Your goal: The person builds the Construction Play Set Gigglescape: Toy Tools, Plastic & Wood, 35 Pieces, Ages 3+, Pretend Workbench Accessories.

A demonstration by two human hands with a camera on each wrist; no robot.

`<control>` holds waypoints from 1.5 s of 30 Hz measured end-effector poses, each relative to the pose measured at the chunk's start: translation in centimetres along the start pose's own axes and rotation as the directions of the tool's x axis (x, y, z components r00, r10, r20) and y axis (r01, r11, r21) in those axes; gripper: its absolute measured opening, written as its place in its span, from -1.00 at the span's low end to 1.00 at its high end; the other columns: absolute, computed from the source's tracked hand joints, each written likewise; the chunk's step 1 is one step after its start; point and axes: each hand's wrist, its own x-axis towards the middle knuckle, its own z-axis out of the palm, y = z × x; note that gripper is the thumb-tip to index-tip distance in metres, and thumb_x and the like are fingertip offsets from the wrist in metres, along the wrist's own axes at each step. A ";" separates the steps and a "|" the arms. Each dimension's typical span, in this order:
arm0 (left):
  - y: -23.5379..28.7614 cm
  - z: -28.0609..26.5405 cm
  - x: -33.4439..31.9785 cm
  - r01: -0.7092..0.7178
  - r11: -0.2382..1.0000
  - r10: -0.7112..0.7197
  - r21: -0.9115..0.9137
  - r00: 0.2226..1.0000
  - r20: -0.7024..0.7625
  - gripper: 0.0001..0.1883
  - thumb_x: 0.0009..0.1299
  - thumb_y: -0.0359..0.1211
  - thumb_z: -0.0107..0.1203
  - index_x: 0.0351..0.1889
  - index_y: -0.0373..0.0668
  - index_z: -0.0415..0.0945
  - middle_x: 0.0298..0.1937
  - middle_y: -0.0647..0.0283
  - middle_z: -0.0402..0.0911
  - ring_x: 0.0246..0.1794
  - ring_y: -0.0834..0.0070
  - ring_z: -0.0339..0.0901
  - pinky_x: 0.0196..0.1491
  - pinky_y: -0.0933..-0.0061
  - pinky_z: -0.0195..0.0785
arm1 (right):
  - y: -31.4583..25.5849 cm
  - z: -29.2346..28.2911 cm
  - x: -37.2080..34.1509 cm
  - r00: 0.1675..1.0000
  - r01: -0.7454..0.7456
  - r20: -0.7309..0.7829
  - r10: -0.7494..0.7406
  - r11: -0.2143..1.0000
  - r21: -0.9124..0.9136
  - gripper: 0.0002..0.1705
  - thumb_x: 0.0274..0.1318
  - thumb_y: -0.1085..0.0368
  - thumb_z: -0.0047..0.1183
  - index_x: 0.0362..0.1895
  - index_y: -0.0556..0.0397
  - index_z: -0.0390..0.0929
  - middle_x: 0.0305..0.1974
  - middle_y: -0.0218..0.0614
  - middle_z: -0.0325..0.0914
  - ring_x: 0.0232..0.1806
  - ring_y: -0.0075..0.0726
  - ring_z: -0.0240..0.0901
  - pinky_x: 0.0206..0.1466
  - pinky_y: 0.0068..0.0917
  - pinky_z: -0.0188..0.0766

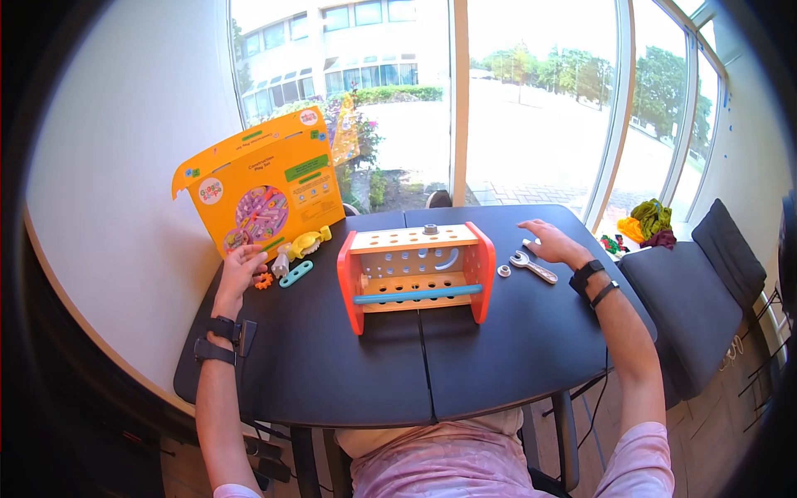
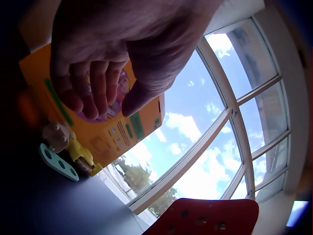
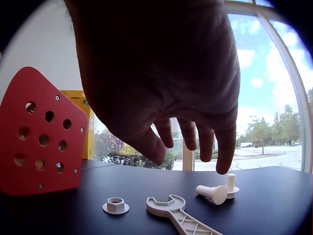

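A toy workbench (image 1: 378, 241) with red-orange sides and a blue rod stands mid-table, a grey nut (image 1: 431, 229) on its top. My left hand (image 1: 239, 274) hovers beside an orange gear (image 1: 264, 281), fingers loosely bent around nothing. Near it lie a teal strip with holes (image 1: 296, 274), a pale grey piece (image 1: 281, 265) and a yellow toy piece (image 1: 307, 243). My right hand (image 1: 554, 246) hangs with relaxed fingers over two white bolts (image 3: 212, 194). A toy wrench (image 1: 533, 267) and a flanged nut (image 3: 116, 207) lie close to that hand.
An orange toy box (image 1: 232, 162) stands upright at the table's back left. The black table (image 1: 365, 373) has a seam down the middle. Windows rise behind it. A dark chair (image 1: 685, 286) at the right has coloured cloth (image 1: 652, 220) behind it.
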 end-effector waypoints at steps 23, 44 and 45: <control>11.2 12.6 -8.0 0.106 0.994 -0.098 0.014 0.851 0.516 -0.37 0.68 0.07 0.26 0.35 -0.34 0.65 0.11 0.02 0.87 -0.01 0.29 0.90 0.13 0.26 0.83 | -16.0 -3.5 -2.6 0.976 -0.208 0.206 0.075 0.608 0.766 -0.27 0.72 -0.13 0.06 0.11 0.49 0.72 -0.05 0.04 0.84 -0.12 -0.16 0.89 -0.01 -0.25 0.91; 3.8 14.3 -9.6 -0.111 0.984 0.167 -0.136 0.835 0.524 -0.31 0.41 -0.57 0.51 0.45 -0.41 0.41 0.48 -0.05 0.62 0.45 0.18 0.69 0.46 0.16 0.61 | -15.2 2.6 -6.0 0.998 0.058 -0.050 -0.029 0.431 0.901 -0.22 0.15 0.59 0.45 0.39 0.10 0.34 0.38 -0.08 0.49 0.46 -0.07 0.56 0.42 -0.17 0.68; 3.3 14.5 -9.4 -0.125 0.985 0.170 -0.121 0.838 0.519 -0.31 0.41 -0.57 0.51 0.45 -0.40 0.41 0.48 -0.06 0.61 0.45 0.16 0.69 0.45 0.15 0.63 | -15.2 2.8 -6.0 0.998 0.059 -0.052 -0.026 0.446 0.893 -0.21 0.15 0.59 0.44 0.40 0.08 0.33 0.39 -0.09 0.48 0.47 -0.06 0.55 0.42 -0.17 0.67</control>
